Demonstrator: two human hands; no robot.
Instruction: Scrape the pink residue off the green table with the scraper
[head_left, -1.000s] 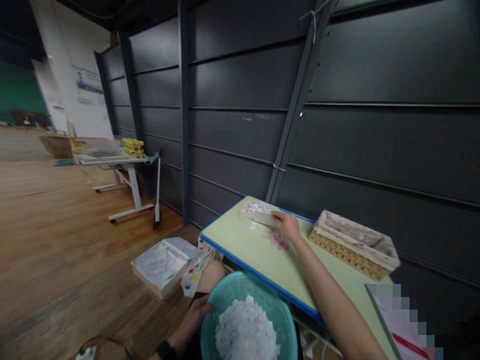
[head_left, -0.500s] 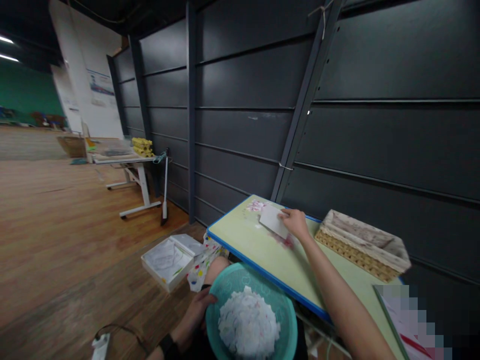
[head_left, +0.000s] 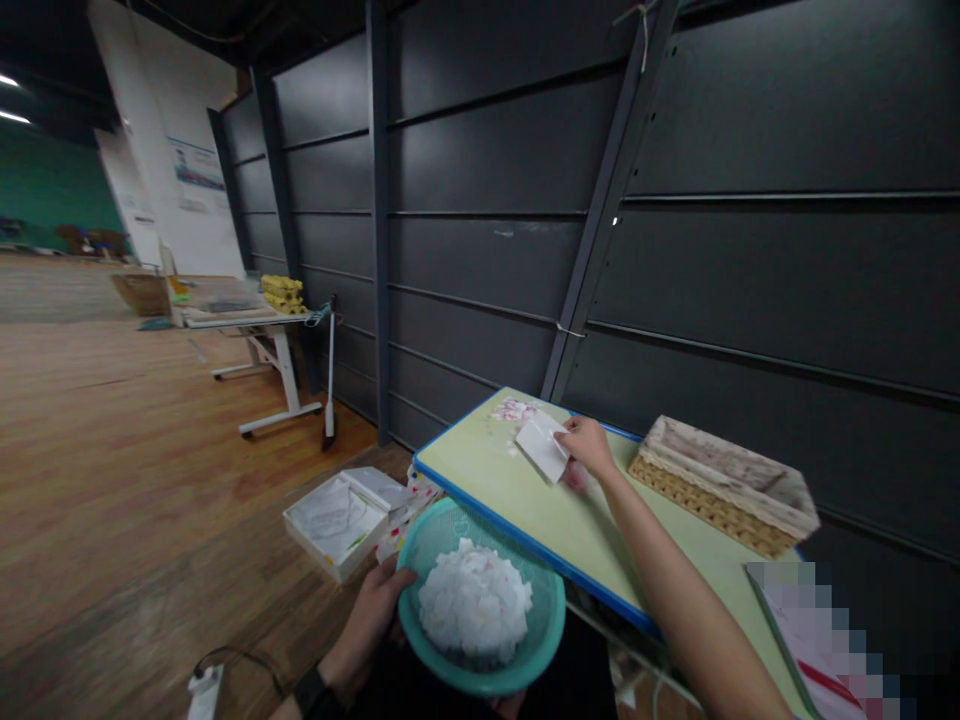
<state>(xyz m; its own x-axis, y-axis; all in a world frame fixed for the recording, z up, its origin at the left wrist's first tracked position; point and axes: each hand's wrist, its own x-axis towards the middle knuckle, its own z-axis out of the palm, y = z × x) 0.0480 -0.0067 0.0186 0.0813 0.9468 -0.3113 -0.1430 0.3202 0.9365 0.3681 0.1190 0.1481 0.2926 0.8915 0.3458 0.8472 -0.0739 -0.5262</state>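
Note:
My left hand [head_left: 380, 600] grips the left rim of a turquoise plastic basket [head_left: 551, 625] held over my lap. A heap of white paper scraps [head_left: 476, 605] fills its middle. Over the table, my right hand [head_left: 586, 445] pinches a white card [head_left: 541, 447] by its right edge, tilted above the yellow tabletop [head_left: 525, 510]. Just beyond the card, a small patch of pinkish-white scraps [head_left: 514, 409] lies near the table's far left corner; whether these are loose or printed is hard to tell.
A lined wicker basket [head_left: 720, 490] stands at the table's right back, by the dark metal wall [head_left: 480, 260]. At the near right lies a flat framed thing [head_left: 810, 640], partly blurred out. A white box [head_left: 337, 520] and a power strip [head_left: 204, 690] are on the floor at left.
The turquoise basket has moved left and up, away from my body, with my left hand on it. The card in my right hand has tilted and turned slightly.

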